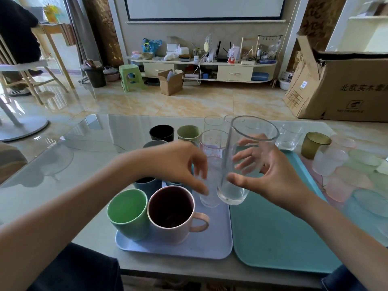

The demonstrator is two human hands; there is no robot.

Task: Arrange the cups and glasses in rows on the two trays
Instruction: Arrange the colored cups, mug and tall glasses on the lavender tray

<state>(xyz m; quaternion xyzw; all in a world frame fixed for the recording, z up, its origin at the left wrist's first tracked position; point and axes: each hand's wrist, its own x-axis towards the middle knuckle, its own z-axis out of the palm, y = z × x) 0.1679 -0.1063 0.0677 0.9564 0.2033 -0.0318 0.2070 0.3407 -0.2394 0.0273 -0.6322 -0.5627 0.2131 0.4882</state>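
My right hand (pixel 279 175) grips a tall clear glass (pixel 243 156), thumb in front and fingers behind. The glass is tilted and lifted over the seam between the lavender tray (pixel 210 238) and the teal tray (pixel 273 227). My left hand (pixel 178 160) reaches over the lavender tray, and its fingertips pinch the left side of a smaller clear glass (pixel 211 185) standing there. The lavender tray also bears a green mug (pixel 128 211), a pink mug (pixel 170 217), a blue cup (pixel 144 183), a black cup (pixel 161 132), an olive cup (pixel 188 133) and more clear glasses (pixel 213 122).
To the right of the teal tray stand a clear tumbler (pixel 290 135), an amber glass (pixel 315 143) and several frosted pastel glasses (pixel 329 160) on the table. The glossy table top (pixel 73 148) stretches left. A cardboard box (pixel 346 87) sits beyond the far right edge.
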